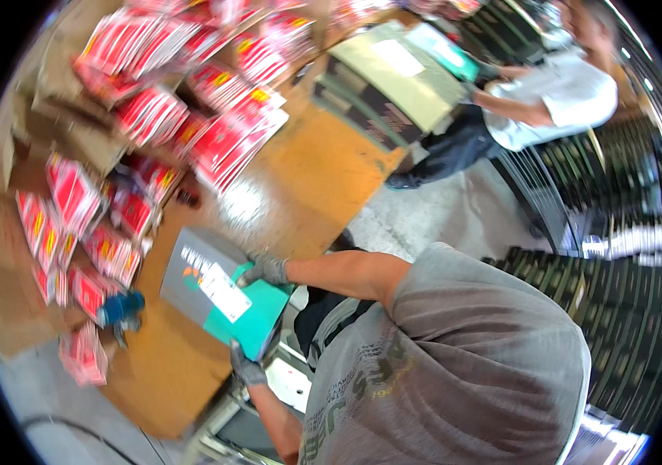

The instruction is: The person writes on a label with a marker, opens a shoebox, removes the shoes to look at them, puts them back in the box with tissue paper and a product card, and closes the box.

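Box (257,316), grey + teal, is at 8 o'c in the view, against the worktop's (323,167) near edge. Both gloved hands grip it: R hand (269,271) at its 2 o'c edge, L hand (248,372) at its 5-6 o'c corner, thumb up. Spread like that, they prob. share the load & stop it tipping. White label (226,293) faces up, uncovered, prob. so it's readable. Can't tell how much weight the worktop takes.

Red packs (230,143), 9-11 o'c, stand or lean in fanned rows, some in open cartons (67,139); prob. kept within reach that way. Blue thing (120,308), 8 o'c, sits by the packs; too blurred to ID.

Worktop: orange-brown, flat, w/ a bright glare patch nr the packs. Floor (455,209) pale grey; dark cable (75,425) curves over it at 8 o'c. Co-worker (548,101), white top, at 2 o'c, hands at a teal pack (462,62) on a big pale box (439,93). Dark stacks (625,310) w/ green bands fill 3-4 o'c. Edges smeared, bright lights far R.
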### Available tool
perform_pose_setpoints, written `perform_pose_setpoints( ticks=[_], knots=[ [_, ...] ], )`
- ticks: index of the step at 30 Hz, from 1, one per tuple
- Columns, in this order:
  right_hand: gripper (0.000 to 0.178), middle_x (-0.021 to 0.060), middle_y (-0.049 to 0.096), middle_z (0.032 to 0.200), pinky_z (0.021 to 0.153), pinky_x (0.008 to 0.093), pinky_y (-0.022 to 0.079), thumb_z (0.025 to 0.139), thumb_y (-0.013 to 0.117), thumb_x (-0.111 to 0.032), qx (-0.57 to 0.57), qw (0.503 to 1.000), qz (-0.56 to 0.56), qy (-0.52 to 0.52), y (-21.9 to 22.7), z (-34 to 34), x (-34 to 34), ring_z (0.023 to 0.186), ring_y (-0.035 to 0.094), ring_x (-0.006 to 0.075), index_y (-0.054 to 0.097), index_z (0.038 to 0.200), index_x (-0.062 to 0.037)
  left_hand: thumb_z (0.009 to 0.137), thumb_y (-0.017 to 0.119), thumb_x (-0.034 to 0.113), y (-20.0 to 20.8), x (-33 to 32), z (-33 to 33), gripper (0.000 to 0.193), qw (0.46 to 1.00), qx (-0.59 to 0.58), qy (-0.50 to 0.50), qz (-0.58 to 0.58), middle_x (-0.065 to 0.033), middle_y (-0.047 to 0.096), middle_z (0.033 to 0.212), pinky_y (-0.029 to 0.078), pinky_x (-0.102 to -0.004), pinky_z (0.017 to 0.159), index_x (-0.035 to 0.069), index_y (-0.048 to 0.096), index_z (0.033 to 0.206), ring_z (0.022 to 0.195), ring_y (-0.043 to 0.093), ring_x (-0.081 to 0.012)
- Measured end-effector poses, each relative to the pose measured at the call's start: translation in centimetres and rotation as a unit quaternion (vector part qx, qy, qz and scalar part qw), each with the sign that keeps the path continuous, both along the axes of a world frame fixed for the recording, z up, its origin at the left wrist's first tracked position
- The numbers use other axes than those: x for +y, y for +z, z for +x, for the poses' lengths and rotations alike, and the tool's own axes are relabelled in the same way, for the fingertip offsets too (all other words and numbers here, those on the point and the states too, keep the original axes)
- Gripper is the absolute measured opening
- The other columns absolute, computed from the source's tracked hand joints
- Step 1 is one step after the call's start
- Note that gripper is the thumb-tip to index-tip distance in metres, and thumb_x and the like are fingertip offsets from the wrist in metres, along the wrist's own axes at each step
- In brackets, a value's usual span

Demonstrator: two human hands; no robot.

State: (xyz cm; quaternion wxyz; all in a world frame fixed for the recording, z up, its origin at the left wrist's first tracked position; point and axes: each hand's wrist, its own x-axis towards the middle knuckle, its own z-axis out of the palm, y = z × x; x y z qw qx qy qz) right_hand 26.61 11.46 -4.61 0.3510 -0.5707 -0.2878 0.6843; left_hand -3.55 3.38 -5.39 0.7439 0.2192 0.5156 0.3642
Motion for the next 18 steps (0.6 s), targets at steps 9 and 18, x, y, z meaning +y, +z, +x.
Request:
perform_pose_setpoints(
  ticks=[9,18],
  knots=[
    [0.143,0.0279,0.040,0.154,0.116,0.0417,0.036,0.059,0.091,-0.048,-0.017,0.995,0.075,-0.062,2.0,0.7,-4.2,0.144,0.040,0.0375,0.007,0.160,0.0045,0.085,0.074,0.054,4.0,5.1,0.6,0.084,0.969,0.003,-0.169,0.179,-0.0143,0.057,0.132,0.047,-0.0436,0.099,-0.004,0.048,0.141,0.116,0.057,-0.0275],
    [0.140,0.0204,0.039,0.155,0.116,0.0362,0.037,0.057,0.095,-0.024,0.238,0.919,0.214,-0.231,8.2,6.7,-6.5,0.143,0.039,0.0281,0.006,0.162,0.0011,0.077,0.083,0.047,8.7,6.9,5.7,0.088,0.914,0.010,-0.305,0.265,-0.0142,0.059,0.128,0.050,-0.0430,0.097,-0.005,0.047,0.139,0.113,0.060,-0.0265]
  ],
)
